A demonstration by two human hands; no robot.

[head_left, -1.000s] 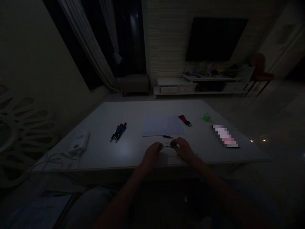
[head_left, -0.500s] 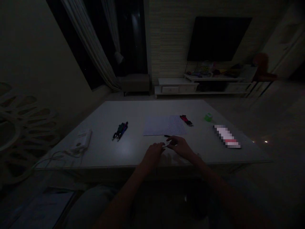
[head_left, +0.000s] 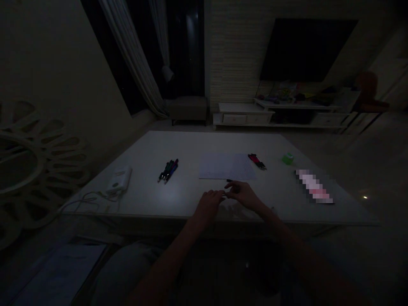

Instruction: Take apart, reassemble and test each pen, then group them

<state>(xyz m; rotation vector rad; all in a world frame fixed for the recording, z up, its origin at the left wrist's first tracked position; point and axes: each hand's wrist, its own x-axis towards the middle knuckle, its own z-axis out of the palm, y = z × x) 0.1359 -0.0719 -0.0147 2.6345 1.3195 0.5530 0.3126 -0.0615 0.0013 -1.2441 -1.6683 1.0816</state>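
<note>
Left hand point(head_left: 208, 205) and right hand point(head_left: 244, 195) seemingly pinch one slim, glinting piece point(head_left: 224, 195) over a white rectangular desk point(head_left: 185, 145); work looks midway, a thin black rod point(head_left: 229, 180) loose at their one o'clock.

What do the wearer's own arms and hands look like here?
Both the left hand and the right hand are ungloved. The forearms show no sleeves where visible, and no watch or bracelet. Dim light hides finer detail, such as rings.
</note>
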